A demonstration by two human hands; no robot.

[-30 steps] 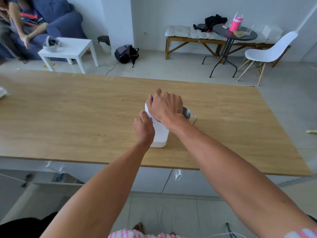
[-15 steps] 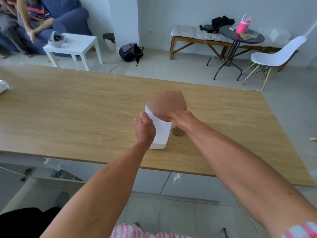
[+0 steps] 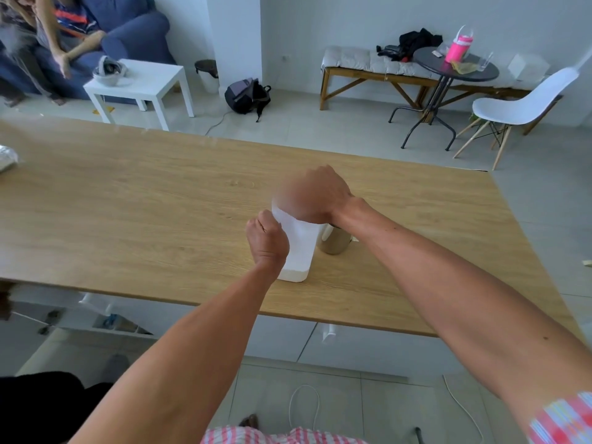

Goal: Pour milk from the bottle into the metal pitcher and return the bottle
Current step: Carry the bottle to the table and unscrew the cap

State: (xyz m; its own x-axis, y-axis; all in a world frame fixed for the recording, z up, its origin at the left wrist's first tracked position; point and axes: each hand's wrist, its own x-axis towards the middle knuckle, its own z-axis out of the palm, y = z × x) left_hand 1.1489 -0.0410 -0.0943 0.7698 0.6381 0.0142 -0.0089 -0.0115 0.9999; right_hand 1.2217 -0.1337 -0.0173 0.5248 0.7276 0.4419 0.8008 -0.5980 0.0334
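Note:
A white milk bottle (image 3: pixel 298 248) stands upright on the wooden table (image 3: pixel 160 203), near its front edge. My left hand (image 3: pixel 267 243) grips the bottle's left side, fingers curled round it. My right hand (image 3: pixel 315 193) is curled over the bottle's top and hides the cap; it is blurred by motion. The metal pitcher (image 3: pixel 334 241) stands just right of the bottle, mostly hidden under my right wrist, so only its lower body shows.
A crumpled silvery thing (image 3: pixel 7 158) lies at the table's far left edge. Beyond the table are a white side table (image 3: pixel 141 81), a backpack (image 3: pixel 246 96), a round black table (image 3: pixel 455 67) and a white chair (image 3: pixel 525 104). A person sits on the blue sofa (image 3: pixel 134 24).
My right hand has turned on the bottle's top and now covers the pitcher's rim and handle. My left hand keeps its hold. The camera has tilted slightly.

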